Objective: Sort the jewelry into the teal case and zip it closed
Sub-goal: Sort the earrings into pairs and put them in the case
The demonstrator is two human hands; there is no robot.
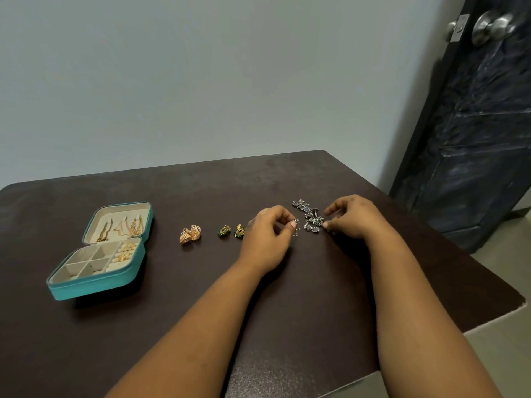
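Note:
The teal case (86, 287) lies open at the table's left, with gold chains in its lid and gold rings in the roll slots. Its square compartments look bare. Right of it on the table lie a pair of gold dome earrings (190, 234) and two green-and-gold earrings (231, 230). Further right is a cluster of silver jewelry (309, 218). My left hand (267, 237) pinches one end of a silver piece. My right hand (352, 216) pinches the other side of the cluster at its fingertips.
The dark brown table (258, 297) ends at a rounded edge on the right, with pale floor beyond. A dark door (474, 124) with metal knobs stands at the far right. A plain grey wall is behind the table.

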